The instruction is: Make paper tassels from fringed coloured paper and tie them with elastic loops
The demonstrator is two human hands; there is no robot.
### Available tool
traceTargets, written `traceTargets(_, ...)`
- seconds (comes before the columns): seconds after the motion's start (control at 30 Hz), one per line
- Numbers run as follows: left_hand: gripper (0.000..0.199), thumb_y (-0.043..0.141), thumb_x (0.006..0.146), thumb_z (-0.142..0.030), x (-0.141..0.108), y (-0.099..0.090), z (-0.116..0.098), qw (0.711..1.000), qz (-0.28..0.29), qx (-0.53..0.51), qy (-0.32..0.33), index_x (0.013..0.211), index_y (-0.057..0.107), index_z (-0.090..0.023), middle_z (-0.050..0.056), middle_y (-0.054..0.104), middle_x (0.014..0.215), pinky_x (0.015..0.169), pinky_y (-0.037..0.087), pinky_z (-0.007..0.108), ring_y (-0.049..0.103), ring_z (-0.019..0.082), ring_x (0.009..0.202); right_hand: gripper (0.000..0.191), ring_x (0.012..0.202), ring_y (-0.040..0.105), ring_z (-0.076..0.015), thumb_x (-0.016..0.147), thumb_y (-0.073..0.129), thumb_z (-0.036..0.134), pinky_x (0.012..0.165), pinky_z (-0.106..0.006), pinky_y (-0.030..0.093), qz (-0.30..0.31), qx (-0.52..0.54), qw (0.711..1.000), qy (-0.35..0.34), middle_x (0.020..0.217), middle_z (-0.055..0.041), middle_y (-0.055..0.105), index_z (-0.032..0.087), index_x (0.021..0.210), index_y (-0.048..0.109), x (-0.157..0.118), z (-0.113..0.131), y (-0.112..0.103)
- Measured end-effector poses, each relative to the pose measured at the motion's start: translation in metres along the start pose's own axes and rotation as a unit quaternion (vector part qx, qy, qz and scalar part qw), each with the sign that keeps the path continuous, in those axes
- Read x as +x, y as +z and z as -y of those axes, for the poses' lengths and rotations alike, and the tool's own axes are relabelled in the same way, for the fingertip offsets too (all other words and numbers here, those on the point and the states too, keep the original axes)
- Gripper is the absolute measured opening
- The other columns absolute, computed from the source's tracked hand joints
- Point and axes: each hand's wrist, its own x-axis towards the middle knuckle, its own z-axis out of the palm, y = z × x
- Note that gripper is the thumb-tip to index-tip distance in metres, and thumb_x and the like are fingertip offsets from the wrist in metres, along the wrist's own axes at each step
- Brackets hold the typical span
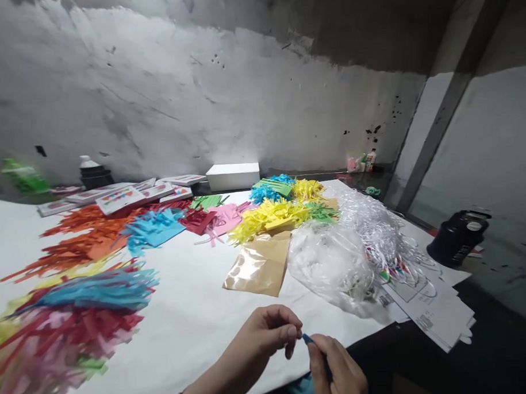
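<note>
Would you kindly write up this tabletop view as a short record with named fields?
Right hand: pinching a blue piece
Left hand: fingertips at its tip, contact unclear
Left side: multicoloured fringed paper
Centre: brown packet beside clear plastic bag
Right side: white strings, printed sheets, black bottle
Back: white box

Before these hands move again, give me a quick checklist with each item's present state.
1. Right hand holding the blue strip: ok, pinched between thumb and fingers.
2. Left hand gripping the strip's tip: cannot tell, contact is too small to read.
3. Both hands off the clear plastic bag: ok, it lies beyond them.
4. Black bottle standing: ok.
5. Near-left fringe pile single-coloured: not ok, blue, red, pink and yellow are mixed.
</note>
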Motion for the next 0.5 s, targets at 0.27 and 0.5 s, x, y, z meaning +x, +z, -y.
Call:
traceTargets(0.27, 0.037, 0.080, 0.077, -0.049, -0.046, -0.040, 0.005, 0.991, -0.054, 0.077, 0.090, 0.075, 0.069, -0.013, 0.000, 0.057, 0.064, 0.056, 0.040, 0.022, 0.050, 0.012, 0.059, 0.015, 0.060, 0.061, -0.0158, 0.090, 0.056, 0.004, 0.062, -0.029, 0.048, 0.085, -0.042, 0.982, -0.166, 0.069, -0.0020, 0.065, 0.017, 0.098, 0.058, 0.005, 0.025, 0.028)
traceTargets(0.5, 0.033, 0.059, 0.094, -0.046, -0.073, -0.069, 0.008, 0.954, -0.053, 0.231, 0.185, 0.080, 0.066, -0.016, 0.003, 0.060, 0.072, 0.059, 0.043, 0.023, 0.052, 0.013, 0.062, 0.015, 0.057, 0.057, -0.0133, 0.091, 0.051, 0.007, 0.056, -0.024, 0.045, 0.193, 0.030, 0.966, -0.167, 0.065, 0.0017, 0.060, 0.021, 0.088, 0.053, 0.008, 0.044, 0.044)
